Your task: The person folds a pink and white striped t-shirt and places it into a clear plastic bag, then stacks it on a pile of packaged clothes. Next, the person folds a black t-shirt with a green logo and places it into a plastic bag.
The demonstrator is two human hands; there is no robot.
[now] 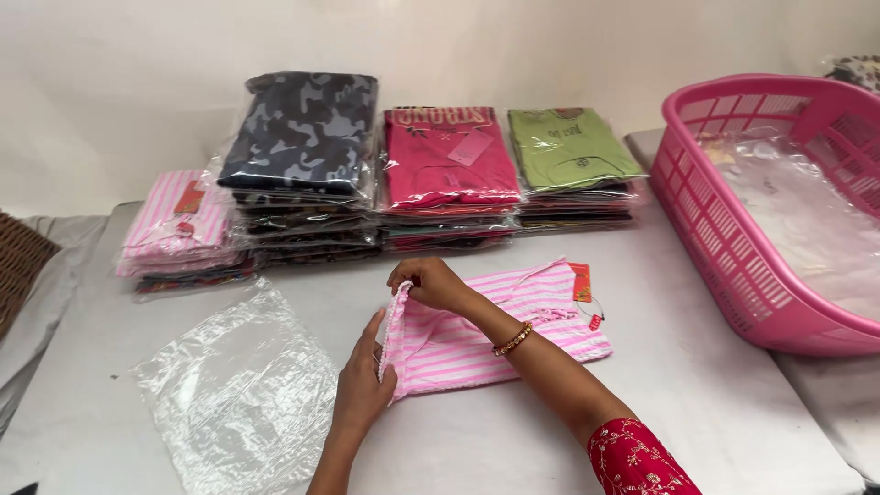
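pinching the left edge of a folded pink-and-white striped cotton garment (pixel 495 325), both hands have it in a grip: the left hand (pixel 362 385) is closed on the lower corner of that edge, and the right hand (pixel 431 282), with a beaded bracelet (pixel 512 340) on the wrist and a red embroidered sleeve (pixel 637 458) further up, is clenched on the upper corner, so the edge stands a bit lifted while the rest lies flat on the grey surface (pixel 697 385). orange and red tags (pixel 583 286) hang off its far right end. just left of the hands lies a crinkly clear plastic bag (pixel 243 394). behind, along the wall, sit stacks of bagged clothes: pink striped ones (pixel 179 225), a grey camo pile (pixel 302 137), a magenta pile (pixel 449 160) and a green pile (pixel 570 147). off to the right is a big pink plastic basket (pixel 724 229) with clear plastic inside. a wicker edge (pixel 18 266) pokes in at far left.
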